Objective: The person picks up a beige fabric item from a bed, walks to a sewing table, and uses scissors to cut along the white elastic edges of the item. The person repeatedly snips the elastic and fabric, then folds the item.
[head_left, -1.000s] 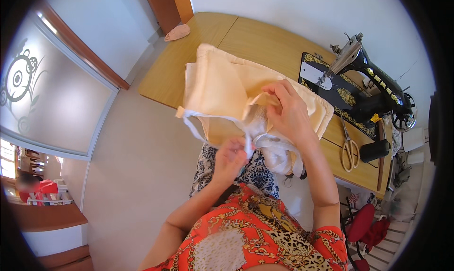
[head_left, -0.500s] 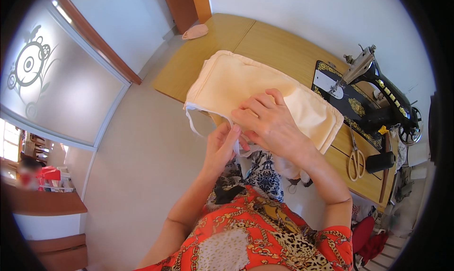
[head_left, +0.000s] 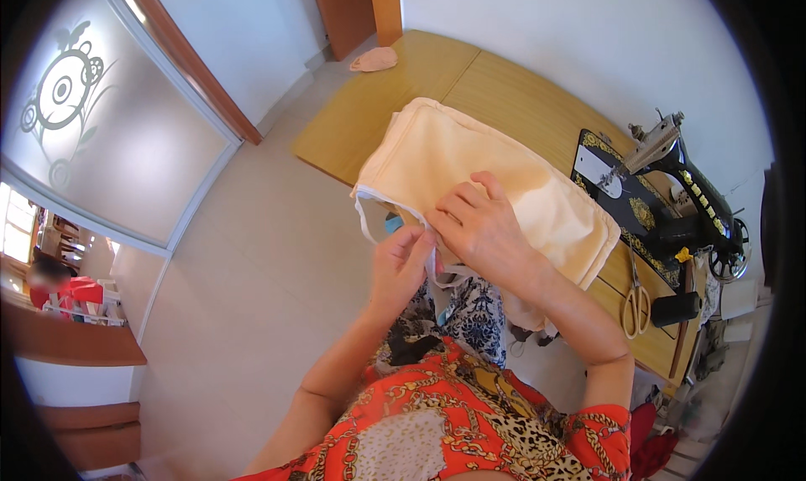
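A cream, padded-looking piece of fabric (head_left: pixel 462 149) lies over the front of the wooden table, one side hanging toward my lap. Along its near left edge runs a narrow white strip (head_left: pixel 364 219), its loose end curling below the corner. My left hand (head_left: pixel 396 267) pinches this strip between thumb and fingers at the fabric's edge. Just right of it, my right hand (head_left: pixel 480 229) rests over the fabric, thumb and index finger closed at the same edge; its fingertips are partly hidden. More of the white strip dangles beneath both hands.
A black sewing machine (head_left: pixel 701 191) stands at the table's right, with scissors (head_left: pixel 635 306) and a black thread spool (head_left: pixel 675 310) nearer. A small pink cloth item (head_left: pixel 374 59) lies at the far left of the table (head_left: pixel 495 70). Beyond the sliding door (head_left: pixel 117 120), a person in red (head_left: pixel 75 295) shows.
The whole view has shifted, so the table sits slightly further right. Both hands stay together at the strip with small finger movements. A bit of blue now shows under the fabric's edge.
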The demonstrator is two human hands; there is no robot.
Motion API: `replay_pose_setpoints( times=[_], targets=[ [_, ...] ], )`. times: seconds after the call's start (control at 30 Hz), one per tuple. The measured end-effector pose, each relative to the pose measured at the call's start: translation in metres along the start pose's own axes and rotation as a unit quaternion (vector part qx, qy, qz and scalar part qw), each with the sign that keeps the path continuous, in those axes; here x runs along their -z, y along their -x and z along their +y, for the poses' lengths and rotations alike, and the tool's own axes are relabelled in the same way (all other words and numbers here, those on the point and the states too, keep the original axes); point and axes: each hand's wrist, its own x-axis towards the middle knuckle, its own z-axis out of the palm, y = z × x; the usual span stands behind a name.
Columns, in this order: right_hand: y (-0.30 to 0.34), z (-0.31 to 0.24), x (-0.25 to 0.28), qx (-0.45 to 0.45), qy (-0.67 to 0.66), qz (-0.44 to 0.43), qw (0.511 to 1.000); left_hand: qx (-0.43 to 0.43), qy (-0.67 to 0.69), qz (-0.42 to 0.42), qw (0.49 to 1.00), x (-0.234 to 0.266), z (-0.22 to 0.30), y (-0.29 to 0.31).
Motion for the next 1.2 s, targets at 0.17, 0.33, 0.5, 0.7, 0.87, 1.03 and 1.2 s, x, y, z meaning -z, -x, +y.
replay_pose_setpoints(
  times=[0.17,0.33,0.5,0.7,0.87,1.03,1.2],
  targets=[
    [-0.009,0.002,-0.004,0.016,-0.006,0.024,1.000,-0.015,-0.020,0.017,1.000,0.006,-0.003,-0.001],
    [-0.017,0.079,-0.015,-0.195,0.098,0.031,0.975,-0.138,-0.137,-0.140,0.971,0.011,-0.006,0.023],
    [0.000,0.123,-0.015,-0.247,0.110,0.186,0.945,0.027,-0.081,-0.139,0.987,0.012,-0.034,0.044],
    [0.007,0.096,-0.001,-0.244,0.060,0.112,0.961,-0.009,-0.091,-0.104,0.990,0.016,-0.033,0.023],
    [0.000,0.071,0.014,-0.123,-0.025,0.079,0.989,-0.011,-0.031,-0.060,0.998,0.000,-0.009,0.003],
    [0.008,0.071,0.001,-0.123,-0.058,0.080,0.987,0.041,-0.055,-0.103,0.992,-0.011,0.004,-0.029],
    [0.010,0.076,0.011,-0.203,-0.137,0.238,0.940,-0.035,0.046,-0.021,0.998,-0.038,0.011,-0.093]
  ],
)
